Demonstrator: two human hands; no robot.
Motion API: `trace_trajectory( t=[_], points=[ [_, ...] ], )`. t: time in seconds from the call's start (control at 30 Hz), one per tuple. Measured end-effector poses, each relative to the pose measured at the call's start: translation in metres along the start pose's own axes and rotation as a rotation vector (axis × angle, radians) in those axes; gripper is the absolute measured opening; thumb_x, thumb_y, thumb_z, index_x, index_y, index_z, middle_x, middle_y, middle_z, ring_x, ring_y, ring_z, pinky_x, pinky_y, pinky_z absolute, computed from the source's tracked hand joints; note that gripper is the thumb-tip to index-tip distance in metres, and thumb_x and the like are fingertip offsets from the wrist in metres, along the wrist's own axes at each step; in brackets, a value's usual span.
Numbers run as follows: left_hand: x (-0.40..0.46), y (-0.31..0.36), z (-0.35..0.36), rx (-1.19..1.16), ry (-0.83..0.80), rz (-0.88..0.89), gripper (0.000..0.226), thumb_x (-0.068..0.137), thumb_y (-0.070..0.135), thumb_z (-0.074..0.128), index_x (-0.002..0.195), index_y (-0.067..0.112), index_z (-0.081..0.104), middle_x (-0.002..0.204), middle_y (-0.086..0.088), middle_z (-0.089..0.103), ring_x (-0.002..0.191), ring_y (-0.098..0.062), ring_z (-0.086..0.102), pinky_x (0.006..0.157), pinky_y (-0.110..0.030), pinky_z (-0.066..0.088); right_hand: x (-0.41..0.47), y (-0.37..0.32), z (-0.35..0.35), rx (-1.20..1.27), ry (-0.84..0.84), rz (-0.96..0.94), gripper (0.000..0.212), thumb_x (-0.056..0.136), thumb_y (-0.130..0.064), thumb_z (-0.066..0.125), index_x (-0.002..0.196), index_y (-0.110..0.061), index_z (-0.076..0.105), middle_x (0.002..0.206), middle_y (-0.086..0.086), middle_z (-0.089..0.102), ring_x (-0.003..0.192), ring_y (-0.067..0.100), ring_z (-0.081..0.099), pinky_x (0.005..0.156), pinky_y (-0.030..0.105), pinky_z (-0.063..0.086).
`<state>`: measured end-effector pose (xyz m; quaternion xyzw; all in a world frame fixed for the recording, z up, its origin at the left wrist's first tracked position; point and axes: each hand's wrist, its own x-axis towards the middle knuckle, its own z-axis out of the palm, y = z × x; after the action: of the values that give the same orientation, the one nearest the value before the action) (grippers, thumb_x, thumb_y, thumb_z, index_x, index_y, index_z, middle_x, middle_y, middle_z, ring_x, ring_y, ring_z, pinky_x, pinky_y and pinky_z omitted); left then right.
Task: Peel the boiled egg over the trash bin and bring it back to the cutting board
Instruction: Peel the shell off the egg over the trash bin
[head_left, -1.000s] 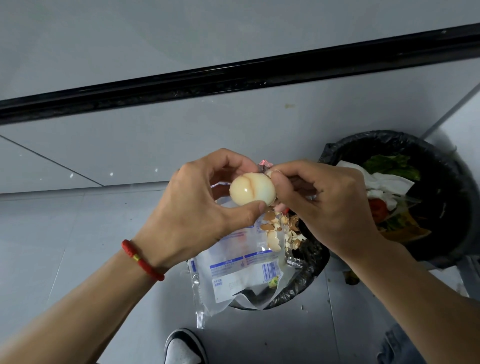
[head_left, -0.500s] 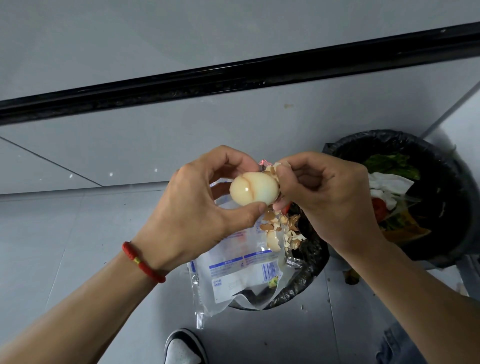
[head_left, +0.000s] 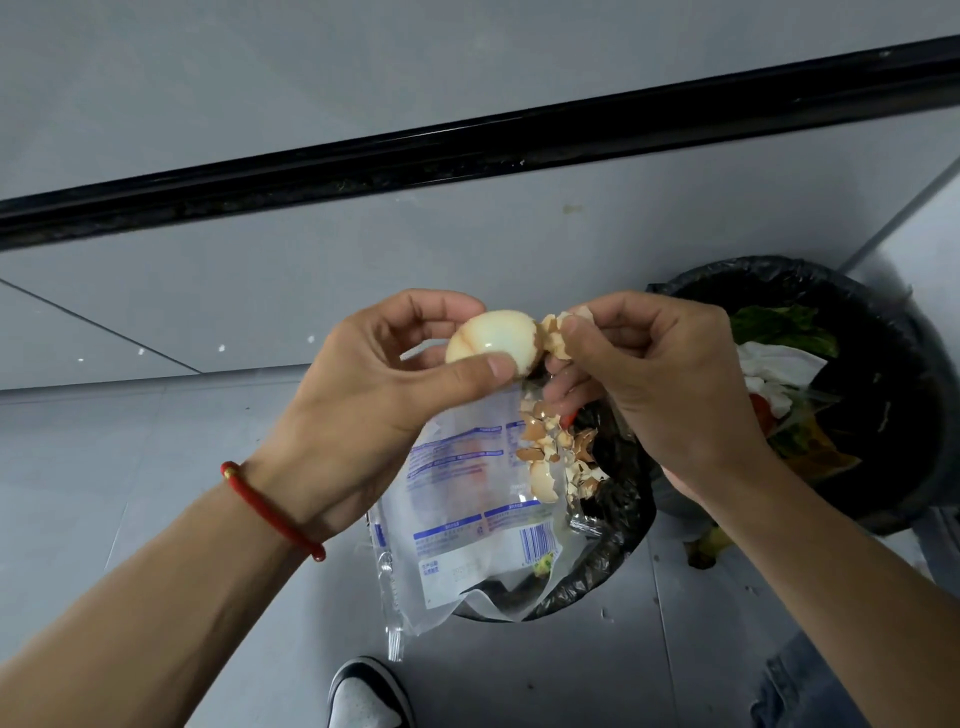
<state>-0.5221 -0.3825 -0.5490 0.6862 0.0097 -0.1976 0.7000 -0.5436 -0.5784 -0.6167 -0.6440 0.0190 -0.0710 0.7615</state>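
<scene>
My left hand (head_left: 374, 395) grips the boiled egg (head_left: 491, 335) between thumb and fingers; the egg is pale cream with brown veins and mostly bare. My right hand (head_left: 660, 384) pinches a strip of brown eggshell (head_left: 556, 332) that still hangs at the egg's right end. Both hands are held above a black-lined trash bin (head_left: 613, 525), where several shell pieces (head_left: 550, 457) lie on a clear plastic bag (head_left: 467, 525). The cutting board is out of view.
A second black-lined bin (head_left: 904, 415) at the right holds greens, white tissue and red scraps. Grey floor tiles run all round, with a black strip (head_left: 467, 150) along the wall above. My shoe (head_left: 366, 696) shows at the bottom edge.
My right hand has pulled a shell strip away from the egg's right end, lifting it up and to the right. My left hand has turned the egg slightly and raised it.
</scene>
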Motion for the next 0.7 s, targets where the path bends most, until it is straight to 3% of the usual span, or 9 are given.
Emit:
trace_trajectory(
  t=[0.07, 0.17, 0.3, 0.4, 0.5, 0.6, 0.7],
  points=[
    [0.001, 0.001, 0.000, -0.158, 0.010, -0.075, 0.047, 0.069, 0.001, 0.083, 0.113, -0.003, 0.067, 0.100, -0.024, 0.075, 0.089, -0.027, 0.074, 0.098, -0.045, 0.059, 0.000, -0.001, 0.000, 0.048, -0.004, 0.013, 0.014, 0.099, -0.005, 0.068, 0.088, -0.006, 0.076, 0.069, 0.013, 0.077, 0.051, 0.026, 0.074, 0.048, 0.027, 0.059],
    [0.004, 0.003, -0.001, -0.308, -0.010, -0.143, 0.046, 0.075, 0.005, 0.078, 0.118, -0.006, 0.064, 0.097, -0.018, 0.077, 0.090, -0.026, 0.076, 0.089, -0.041, 0.062, 0.001, -0.005, -0.003, 0.093, 0.000, -0.001, 0.013, 0.099, -0.004, 0.067, 0.091, -0.004, 0.076, 0.070, 0.011, 0.077, 0.051, 0.024, 0.074, 0.048, 0.026, 0.059],
    [0.008, 0.003, -0.003, -0.368, 0.018, -0.176, 0.039, 0.075, 0.011, 0.073, 0.111, -0.004, 0.068, 0.095, -0.017, 0.078, 0.099, -0.031, 0.075, 0.086, -0.039, 0.063, 0.002, -0.008, -0.005, 0.072, 0.016, -0.025, 0.012, 0.099, -0.002, 0.065, 0.091, -0.001, 0.074, 0.068, 0.008, 0.077, 0.049, 0.021, 0.073, 0.047, 0.025, 0.058],
    [0.009, 0.001, -0.006, -0.365, 0.048, -0.170, 0.034, 0.076, 0.012, 0.073, 0.106, -0.003, 0.070, 0.093, -0.018, 0.077, 0.105, -0.038, 0.074, 0.087, -0.041, 0.063, 0.000, -0.008, -0.010, -0.091, 0.012, -0.100, 0.014, 0.099, -0.008, 0.068, 0.087, -0.003, 0.074, 0.064, 0.007, 0.075, 0.045, 0.021, 0.070, 0.042, 0.026, 0.055],
    [0.009, 0.002, -0.006, -0.186, 0.064, -0.060, 0.043, 0.075, 0.009, 0.080, 0.115, -0.002, 0.069, 0.099, -0.018, 0.076, 0.097, -0.035, 0.073, 0.090, -0.042, 0.062, -0.003, -0.008, -0.012, -0.398, -0.137, -0.196, 0.019, 0.093, -0.021, 0.067, 0.084, -0.009, 0.078, 0.059, -0.003, 0.071, 0.048, 0.014, 0.067, 0.046, 0.020, 0.052],
    [0.006, 0.005, -0.004, 0.131, 0.086, 0.086, 0.048, 0.070, 0.011, 0.085, 0.116, 0.014, 0.072, 0.104, -0.005, 0.075, 0.091, -0.022, 0.074, 0.088, -0.034, 0.060, -0.005, -0.009, -0.006, -0.594, -0.237, -0.288, 0.027, 0.096, -0.023, 0.063, 0.079, -0.009, 0.080, 0.061, -0.020, 0.066, 0.050, 0.000, 0.061, 0.052, 0.007, 0.040],
    [0.001, 0.004, -0.001, 0.310, 0.044, 0.180, 0.048, 0.069, 0.015, 0.088, 0.114, 0.023, 0.073, 0.105, 0.003, 0.073, 0.098, -0.019, 0.075, 0.085, -0.030, 0.061, -0.005, -0.008, -0.005, -0.556, -0.150, -0.315, 0.036, 0.099, -0.024, 0.062, 0.072, -0.007, 0.076, 0.056, -0.006, 0.068, 0.047, 0.011, 0.060, 0.046, 0.022, 0.042]
  ],
)
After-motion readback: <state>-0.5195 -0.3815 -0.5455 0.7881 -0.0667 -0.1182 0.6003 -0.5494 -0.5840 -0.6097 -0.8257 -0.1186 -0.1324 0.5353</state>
